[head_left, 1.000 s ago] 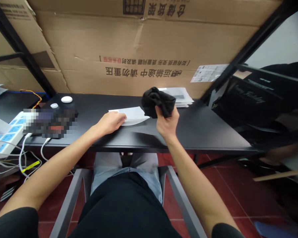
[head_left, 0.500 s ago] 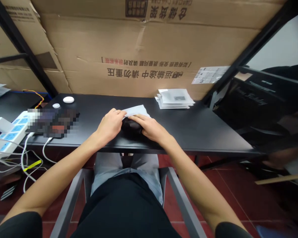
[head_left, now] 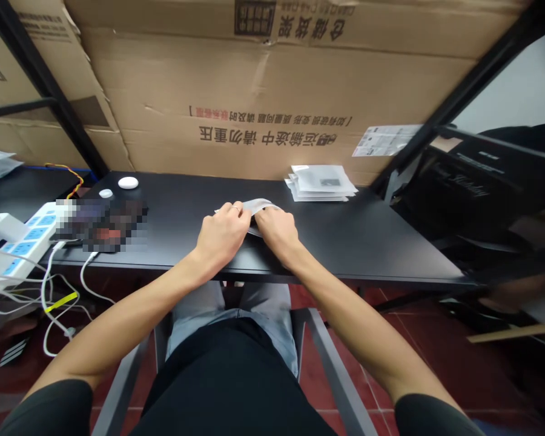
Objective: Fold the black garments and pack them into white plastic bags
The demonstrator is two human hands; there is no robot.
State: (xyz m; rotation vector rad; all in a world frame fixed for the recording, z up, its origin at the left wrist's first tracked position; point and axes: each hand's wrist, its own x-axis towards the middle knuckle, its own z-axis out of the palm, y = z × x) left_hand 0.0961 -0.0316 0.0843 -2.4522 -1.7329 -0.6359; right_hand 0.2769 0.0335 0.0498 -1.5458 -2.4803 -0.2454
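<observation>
Between my two hands is a thin whitish plastic bag (head_left: 257,204), bent in an arch above the tabletop. My left hand (head_left: 222,236), with a ring on one finger, is closed on the bag's left side. On the other side my right hand (head_left: 278,231) is closed too, its knuckles up and fingertips curled into the bag's edge. A small dark patch shows between the hands; what it is I cannot tell. Behind and to the right lies a stack of flat whitish packets (head_left: 322,183), apart from both hands.
The black table (head_left: 345,242) ends at a cardboard sheet (head_left: 272,85) along its back. At left are two small white round items (head_left: 128,182), blurred-out devices (head_left: 113,227), a white power strip (head_left: 29,236) and loose white cables. Black metal posts (head_left: 59,91) frame the table.
Both hands have curled more tightly around the bag, and the left has moved slightly right. The black soft item visible below the bag before is now mostly hidden. The view has shifted a little.
</observation>
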